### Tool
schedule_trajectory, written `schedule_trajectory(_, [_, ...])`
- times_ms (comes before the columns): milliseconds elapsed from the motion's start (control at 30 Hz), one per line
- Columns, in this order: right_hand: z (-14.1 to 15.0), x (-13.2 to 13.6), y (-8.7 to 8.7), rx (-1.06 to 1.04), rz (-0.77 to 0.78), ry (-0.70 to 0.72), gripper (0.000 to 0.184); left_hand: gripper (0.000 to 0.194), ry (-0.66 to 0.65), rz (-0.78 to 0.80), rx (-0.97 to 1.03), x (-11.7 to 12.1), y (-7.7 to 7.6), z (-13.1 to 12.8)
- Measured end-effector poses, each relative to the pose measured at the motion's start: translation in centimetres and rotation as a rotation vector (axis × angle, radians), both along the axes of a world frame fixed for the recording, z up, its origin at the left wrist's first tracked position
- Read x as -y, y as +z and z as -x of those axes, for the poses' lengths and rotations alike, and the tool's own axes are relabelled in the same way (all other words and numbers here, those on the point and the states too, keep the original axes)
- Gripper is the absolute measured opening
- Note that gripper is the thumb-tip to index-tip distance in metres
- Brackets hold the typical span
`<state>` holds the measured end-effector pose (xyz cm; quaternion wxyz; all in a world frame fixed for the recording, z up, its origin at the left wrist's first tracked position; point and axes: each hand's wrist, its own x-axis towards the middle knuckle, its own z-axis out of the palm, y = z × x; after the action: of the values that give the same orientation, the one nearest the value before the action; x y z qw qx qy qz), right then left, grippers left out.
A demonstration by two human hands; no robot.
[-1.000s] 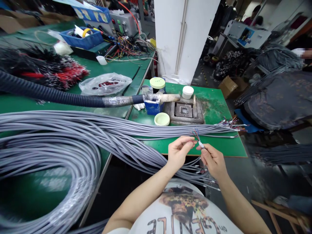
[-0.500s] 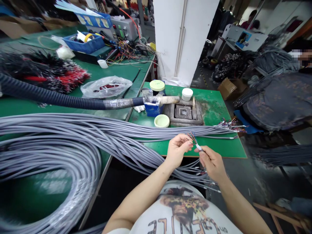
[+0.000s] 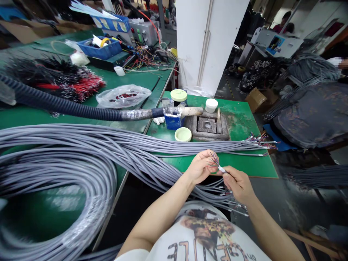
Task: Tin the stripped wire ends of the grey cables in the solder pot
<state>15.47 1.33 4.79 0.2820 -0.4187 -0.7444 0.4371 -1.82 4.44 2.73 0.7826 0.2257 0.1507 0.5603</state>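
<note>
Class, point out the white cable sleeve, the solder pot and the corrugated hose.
White cable sleeve (image 3: pixel 222 169), head view, its middle.
Solder pot (image 3: pixel 206 125), head view, its square centre.
Corrugated hose (image 3: pixel 67 107), head view, its ribbed dark length.

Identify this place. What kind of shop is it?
Probably a cable-harness workshop. Long grey multicore cables lie heaped across green-topped workbenches, with stripped coloured wire ends showing. A square metal solder pot sits on the bench, and a black corrugated hose reaches toward it, possibly for fume extraction.
</note>
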Motion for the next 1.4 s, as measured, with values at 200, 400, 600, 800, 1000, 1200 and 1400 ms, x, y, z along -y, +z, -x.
schedule_trajectory(200, [0.1, -0.1, 0.0, 0.021, -0.013, -0.033, 0.026, 0.023, 0.098, -0.018, -0.095, 0.0, -0.2, 0.1])
schedule_trajectory(400, [0.1, -0.2, 0.4, 0.051, -0.038, -0.039, 0.026, 0.023, 0.243, -0.087, -0.219, 0.0, -0.2, 0.4])
schedule_trajectory(600, [1.0, -1.3, 1.7, 0.110, -0.138, -0.187, 0.039, 0.022, 0.313, -0.016, -0.259, 0.5, -1.3, -0.8])
schedule_trajectory(800, [2.7, -2.8, 2.2, 0.166, -0.358, -0.211, 0.024, 0.023, 0.363, 0.043, -0.163, 1.5, -1.2, -1.6])
schedule_trajectory(1000, [4.8, -4.8, 2.5, 0.093, -0.498, -0.046, 0.013, 0.022, 0.514, 0.049, -0.201, 1.4, -1.2, -0.5])
schedule_trajectory(1200, [8.4, -10.3, 3.7, 0.157, -0.482, 0.009, 0.019, 0.020, 0.669, 0.035, -0.466, 2.3, -2.6, 1.8])
schedule_trajectory(1400, [13.2, -17.0, 1.1, 0.435, -0.465, 0.079, 0.022, 0.007, 0.846, -0.239, -1.083, 4.7, -4.9, 5.0])
